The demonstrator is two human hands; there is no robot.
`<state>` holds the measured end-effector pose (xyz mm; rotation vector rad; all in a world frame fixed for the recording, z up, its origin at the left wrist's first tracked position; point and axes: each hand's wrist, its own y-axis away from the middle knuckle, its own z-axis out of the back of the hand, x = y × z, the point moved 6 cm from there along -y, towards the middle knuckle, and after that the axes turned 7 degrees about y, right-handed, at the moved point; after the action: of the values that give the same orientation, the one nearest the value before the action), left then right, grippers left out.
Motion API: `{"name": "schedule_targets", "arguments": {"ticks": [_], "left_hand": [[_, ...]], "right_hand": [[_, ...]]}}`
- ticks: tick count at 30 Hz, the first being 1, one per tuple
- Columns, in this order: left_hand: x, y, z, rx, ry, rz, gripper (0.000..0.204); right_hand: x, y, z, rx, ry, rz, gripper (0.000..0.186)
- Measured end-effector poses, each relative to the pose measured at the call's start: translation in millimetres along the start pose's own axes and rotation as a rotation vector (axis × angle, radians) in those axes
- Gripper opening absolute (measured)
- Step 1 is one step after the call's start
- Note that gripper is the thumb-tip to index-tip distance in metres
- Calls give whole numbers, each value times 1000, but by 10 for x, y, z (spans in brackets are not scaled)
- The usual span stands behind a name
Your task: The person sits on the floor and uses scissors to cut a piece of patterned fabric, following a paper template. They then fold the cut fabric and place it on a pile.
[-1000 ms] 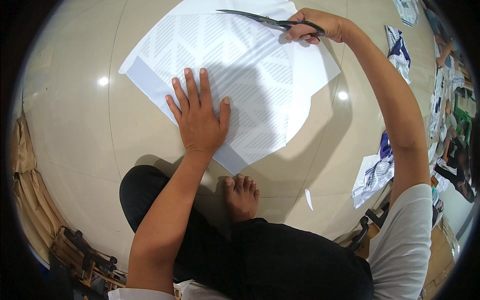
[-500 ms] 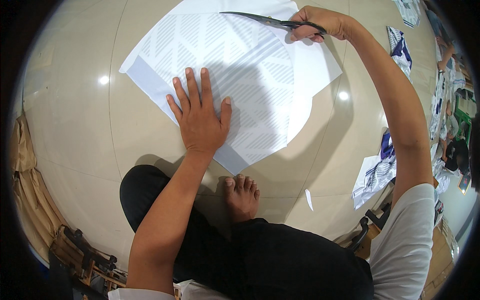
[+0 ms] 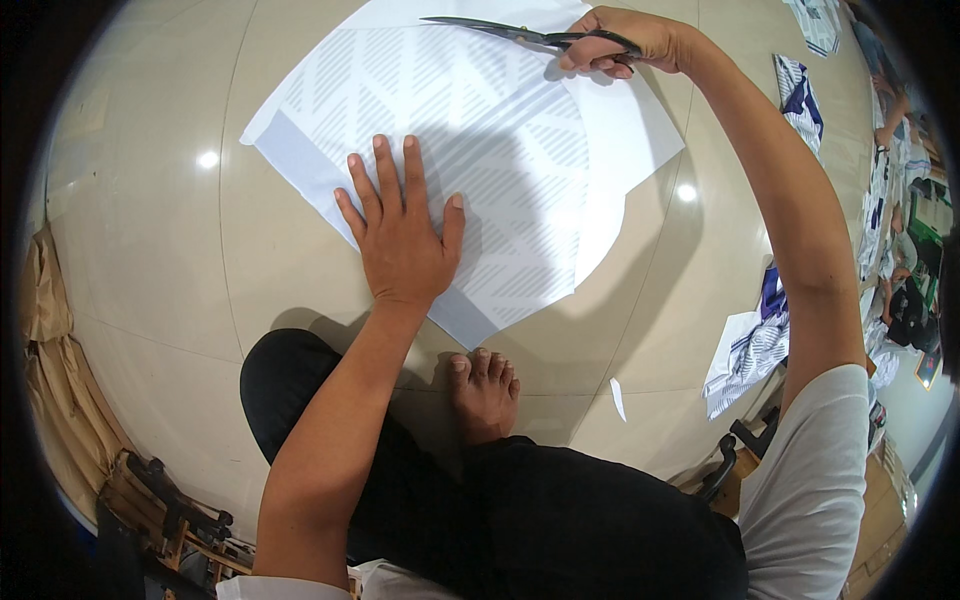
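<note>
Right hand (image 3: 628,40) gripping black scissors (image 3: 535,38), blades over the printed sheet (image 3: 520,210) near far edge. Left hand (image 3: 405,250) open, palm flat on sheet. Grey stripe print. Near corner just beside bare foot (image 3: 484,405); tile floor (image 3: 150,240) both sides.

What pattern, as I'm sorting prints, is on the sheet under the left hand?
The sheet has pale grey diagonal stripes on white, clearest in head view.

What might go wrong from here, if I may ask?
The scissors in the right hand lie close to the print's upper edge, so a slip might nick it. The left hand rests well away from them, so the cloth could shift there.
</note>
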<state>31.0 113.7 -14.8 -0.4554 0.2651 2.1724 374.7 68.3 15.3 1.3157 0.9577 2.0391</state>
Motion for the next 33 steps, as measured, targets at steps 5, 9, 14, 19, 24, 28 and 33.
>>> {"name": "schedule_targets", "arguments": {"ticks": [5,9,14,19,24,28,33], "left_hand": [[3,2,1,-2,4,-1,78],[-4,0,3,-2,7,0,78],[2,2,7,-7,4,3,77],[0,2,12,-13,15,1,77],[1,0,11,-8,13,5,77],[-4,-3,19,-7,17,4,77],[0,-1,15,0,11,7,77]], "right_hand": [[64,15,-20,6,25,22,25],[39,-1,-17,8,30,25,26],[66,13,-41,-60,117,51,26],[72,21,-52,-108,202,77,33],[123,-45,-63,11,-29,64,22],[163,-114,-57,5,25,30,25],[189,-143,-72,10,-5,46,27]]}}
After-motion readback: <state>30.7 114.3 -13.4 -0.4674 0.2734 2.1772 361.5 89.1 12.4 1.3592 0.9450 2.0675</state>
